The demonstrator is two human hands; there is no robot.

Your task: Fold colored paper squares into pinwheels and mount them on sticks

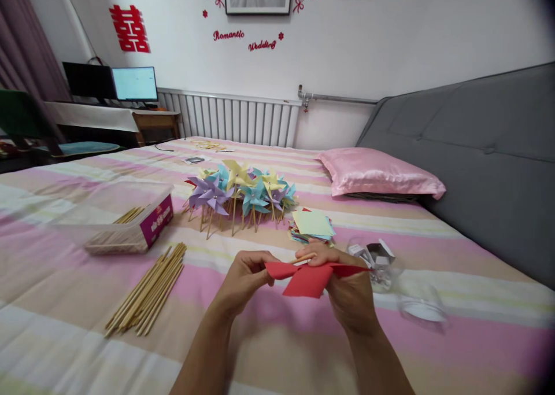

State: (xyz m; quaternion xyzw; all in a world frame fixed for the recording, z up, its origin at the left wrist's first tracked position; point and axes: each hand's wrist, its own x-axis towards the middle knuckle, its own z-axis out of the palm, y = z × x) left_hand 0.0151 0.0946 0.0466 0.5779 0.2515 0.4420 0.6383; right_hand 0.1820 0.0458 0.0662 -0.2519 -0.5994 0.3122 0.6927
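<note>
A red paper pinwheel [309, 280] is held up between my two hands, above the striped bedspread. My left hand [245, 279] pinches its left blade between thumb and fingers. My right hand [349, 288] is closed around the right side of it, fingers partly behind the paper. A short length of thin wooden stick [304, 259] shows along the top of the red paper, by my right fingers; its other end is hidden. Just beyond my hands lies a stack of coloured paper squares [313, 224], with a yellow one on top.
Several finished pinwheels [243, 189] on sticks stand bunched behind. Loose wooden sticks [150, 291] lie at left, near a clear plastic box [156, 218] holding more. At right are a clear container [377, 265] of small items and a round clear lid [421, 308]. A pink pillow [381, 172] rests farther back.
</note>
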